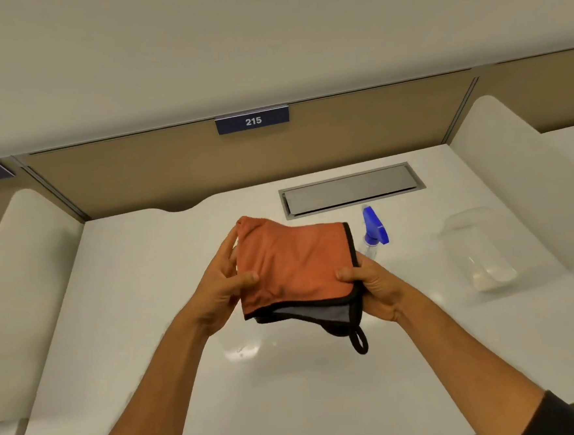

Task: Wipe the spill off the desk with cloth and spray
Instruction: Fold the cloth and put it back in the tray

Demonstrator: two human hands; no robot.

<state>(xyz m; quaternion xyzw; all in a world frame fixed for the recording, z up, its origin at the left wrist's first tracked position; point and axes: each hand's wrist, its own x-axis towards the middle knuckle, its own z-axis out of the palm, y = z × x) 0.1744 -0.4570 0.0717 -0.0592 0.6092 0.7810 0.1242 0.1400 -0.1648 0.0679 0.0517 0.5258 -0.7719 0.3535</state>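
Cloth [292,268] folded, btwn left hand [224,286] & right hand [371,281], above desk [150,328]

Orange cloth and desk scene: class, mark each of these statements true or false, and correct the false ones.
1. Both hands hold the orange cloth, left hand and right hand. True.
2. The cloth lies flat on the desk. False: it is held folded above the desk.
3. The spray bottle has a blue trigger head. True.
4. The sign on the partition reads 512. False: it reads 215.
5. A clear plastic container stands to the right of the spray bottle. True.
6. The right hand is squeezing the spray bottle. False: the bottle stands untouched beyond the cloth.
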